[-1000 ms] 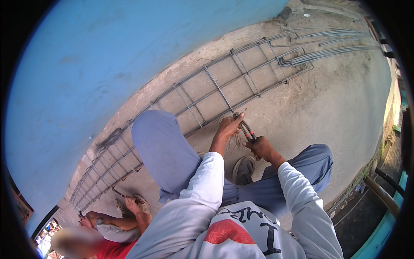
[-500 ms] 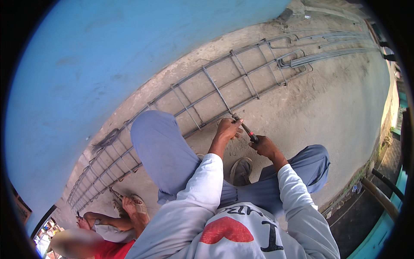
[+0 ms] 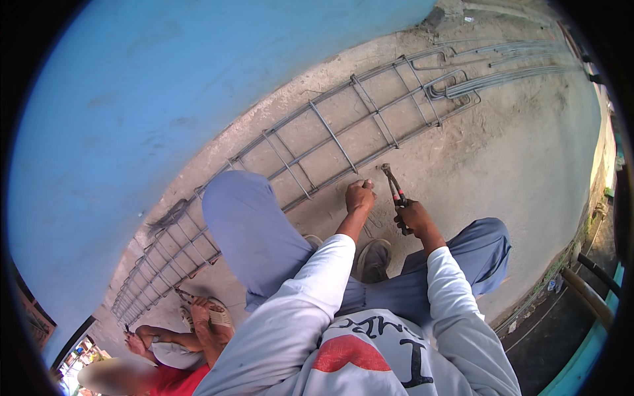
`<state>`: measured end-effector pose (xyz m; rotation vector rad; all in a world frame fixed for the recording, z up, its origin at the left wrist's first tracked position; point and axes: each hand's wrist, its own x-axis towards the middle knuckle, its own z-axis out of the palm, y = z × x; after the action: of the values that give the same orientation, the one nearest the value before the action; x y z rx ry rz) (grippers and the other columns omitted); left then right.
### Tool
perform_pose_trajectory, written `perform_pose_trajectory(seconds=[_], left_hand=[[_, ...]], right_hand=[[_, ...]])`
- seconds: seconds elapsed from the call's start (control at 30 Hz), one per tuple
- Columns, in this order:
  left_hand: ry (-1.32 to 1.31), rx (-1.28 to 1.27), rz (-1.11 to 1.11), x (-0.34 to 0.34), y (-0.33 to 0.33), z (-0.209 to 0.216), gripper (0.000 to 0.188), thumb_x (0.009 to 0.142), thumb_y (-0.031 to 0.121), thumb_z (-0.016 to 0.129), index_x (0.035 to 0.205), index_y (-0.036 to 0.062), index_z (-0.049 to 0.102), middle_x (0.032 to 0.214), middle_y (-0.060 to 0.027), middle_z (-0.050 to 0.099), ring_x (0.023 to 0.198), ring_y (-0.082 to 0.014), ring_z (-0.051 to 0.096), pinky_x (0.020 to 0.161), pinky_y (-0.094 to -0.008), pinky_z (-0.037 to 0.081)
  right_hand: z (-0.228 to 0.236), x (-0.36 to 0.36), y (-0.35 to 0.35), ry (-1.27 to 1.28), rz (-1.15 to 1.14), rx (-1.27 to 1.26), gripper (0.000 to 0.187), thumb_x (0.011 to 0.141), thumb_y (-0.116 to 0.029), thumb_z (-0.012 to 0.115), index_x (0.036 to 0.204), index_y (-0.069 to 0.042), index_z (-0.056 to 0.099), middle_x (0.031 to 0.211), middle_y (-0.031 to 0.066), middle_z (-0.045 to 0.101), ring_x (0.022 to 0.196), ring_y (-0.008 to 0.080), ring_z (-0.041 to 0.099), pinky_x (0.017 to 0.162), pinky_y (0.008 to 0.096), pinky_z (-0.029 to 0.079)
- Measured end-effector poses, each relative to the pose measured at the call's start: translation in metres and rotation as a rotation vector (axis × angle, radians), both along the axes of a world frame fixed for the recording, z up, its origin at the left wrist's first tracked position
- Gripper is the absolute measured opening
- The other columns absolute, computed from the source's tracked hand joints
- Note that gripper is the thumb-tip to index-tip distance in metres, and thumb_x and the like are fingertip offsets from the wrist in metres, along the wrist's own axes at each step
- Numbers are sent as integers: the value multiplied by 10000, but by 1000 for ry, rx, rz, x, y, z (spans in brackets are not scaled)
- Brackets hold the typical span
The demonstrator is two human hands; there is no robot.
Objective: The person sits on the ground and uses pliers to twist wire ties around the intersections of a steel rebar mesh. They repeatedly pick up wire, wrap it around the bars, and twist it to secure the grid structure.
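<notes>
1. Pincers sit clenched in your right hand, jaws up beside the rebar cage on the ground.
2. Your left hand fists at the near bar; a slip could nip it.

No packages, labels, signs or screens clear enough to tell; only tiny blurred colourful shapes at 8 o'clock edge.

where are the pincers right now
In the head view, just right of centre: the pincers are in the right hand, jaws pointing at the rebar cage, beside the left hand.
</notes>
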<state>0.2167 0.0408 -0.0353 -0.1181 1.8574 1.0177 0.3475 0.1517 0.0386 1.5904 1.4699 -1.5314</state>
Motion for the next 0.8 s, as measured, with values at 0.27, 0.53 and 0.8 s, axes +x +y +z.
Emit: perform_pose_trajectory(seconds=[0.27,0.53,0.8], left_hand=[[-57,121,-38,-11,-23,55,382,1042,303,547,927,-23,710,839,-187,719,769,-324,704,713,-426,534],[196,418,-201,-85,-32,159,420,1085,387,451,1101,33,676,785,-16,531,797,-117,533,742,-300,453],[217,541,-464,-113,-30,181,376,1051,333,560,1038,-10,712,789,-59,562,714,-127,567,707,-323,474]], right_hand=[[20,-3,0,10,89,3,255,974,-201,597,1146,-14,621,753,78,646,562,168,591,490,349,476],[38,-34,8,304,174,435,403,970,-271,675,1285,-31,601,863,84,635,731,169,614,661,332,530],[101,-102,-13,741,-103,435,418,989,-322,677,1234,16,679,960,47,663,857,129,586,799,287,491]])
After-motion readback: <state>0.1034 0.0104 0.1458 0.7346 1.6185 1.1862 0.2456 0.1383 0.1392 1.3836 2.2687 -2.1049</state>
